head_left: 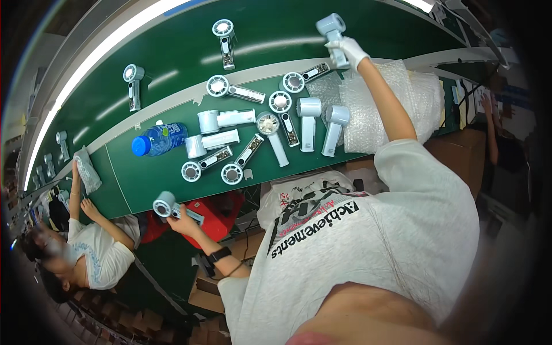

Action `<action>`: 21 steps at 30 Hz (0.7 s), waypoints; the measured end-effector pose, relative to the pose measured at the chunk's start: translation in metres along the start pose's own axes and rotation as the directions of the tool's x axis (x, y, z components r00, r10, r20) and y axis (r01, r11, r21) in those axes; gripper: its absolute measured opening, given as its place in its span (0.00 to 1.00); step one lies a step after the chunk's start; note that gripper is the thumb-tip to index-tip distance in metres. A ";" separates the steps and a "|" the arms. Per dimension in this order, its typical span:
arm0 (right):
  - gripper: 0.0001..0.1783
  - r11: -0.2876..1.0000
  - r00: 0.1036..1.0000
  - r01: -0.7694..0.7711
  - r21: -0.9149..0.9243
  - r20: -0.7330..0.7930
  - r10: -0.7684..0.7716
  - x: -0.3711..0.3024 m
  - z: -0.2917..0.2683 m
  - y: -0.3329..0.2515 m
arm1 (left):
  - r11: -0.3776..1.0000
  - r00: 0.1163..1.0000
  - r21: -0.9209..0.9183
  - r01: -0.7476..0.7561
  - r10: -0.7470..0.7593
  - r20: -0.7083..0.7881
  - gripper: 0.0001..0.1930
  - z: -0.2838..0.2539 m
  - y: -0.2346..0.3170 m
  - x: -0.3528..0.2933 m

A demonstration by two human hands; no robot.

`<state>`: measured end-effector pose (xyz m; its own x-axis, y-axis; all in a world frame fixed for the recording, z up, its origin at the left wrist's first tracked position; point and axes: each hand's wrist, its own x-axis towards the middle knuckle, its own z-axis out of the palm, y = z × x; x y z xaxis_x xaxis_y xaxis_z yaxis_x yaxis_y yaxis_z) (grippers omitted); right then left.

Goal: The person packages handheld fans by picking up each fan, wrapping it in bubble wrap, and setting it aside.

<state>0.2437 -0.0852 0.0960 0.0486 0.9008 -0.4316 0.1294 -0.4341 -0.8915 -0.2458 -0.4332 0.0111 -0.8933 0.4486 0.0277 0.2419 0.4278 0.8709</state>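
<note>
My left hand, a dark band on its wrist, grips a pale blue handheld fan just off the table's near edge. In a white glove, my right hand is closed around the handle of another handheld fan at the far side, above the green surface. Between the hands, several similar fans lie on the green table. Some, like one fan, have the handle open with parts showing; others, like another fan, have closed handles. One fan shows its bare blades.
A blue-capped bottle lies on its side at the left. Bubble wrap sheets are stacked at the right. Two opened fans sit on the far green strip. A co-worker at the left handles a clear bag. A red item is below the table edge.
</note>
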 end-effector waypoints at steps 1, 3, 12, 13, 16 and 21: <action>0.13 0.997 0.996 -0.049 0.053 0.082 0.045 -0.023 0.015 0.003 | 0.999 1.000 0.040 0.003 -0.002 -0.008 0.21 0.010 0.003 0.025; 0.14 0.990 0.978 -0.099 0.101 0.196 0.078 -0.067 0.047 0.008 | 0.997 1.000 0.076 0.002 -0.002 0.006 0.21 0.027 0.000 0.075; 0.14 0.994 0.976 -0.054 0.100 -0.203 0.074 -0.157 0.069 0.072 | 0.748 0.880 0.486 -0.452 0.463 0.107 0.44 0.088 0.055 0.092; 0.15 0.997 0.951 -0.012 0.075 -0.307 0.035 -0.160 0.066 0.076 | 0.827 0.840 0.167 -0.536 0.503 0.203 0.47 0.092 0.057 0.087; 0.16 0.998 0.953 0.058 0.000 -0.297 -0.055 -0.165 0.067 0.080 | 0.886 0.878 -0.267 -0.379 0.435 0.199 0.45 0.131 0.078 0.074; 0.23 0.916 0.943 0.321 -0.239 -0.007 -0.332 -0.160 0.109 0.054 | 0.883 0.942 -0.365 -0.295 0.333 0.046 0.43 0.165 0.096 0.089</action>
<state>0.1348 -0.2539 0.1022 0.0101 0.9939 -0.1096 0.3708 -0.1056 -0.9227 -0.2397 -0.2233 0.0159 -0.7435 0.6008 0.2937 0.3383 -0.0411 0.9402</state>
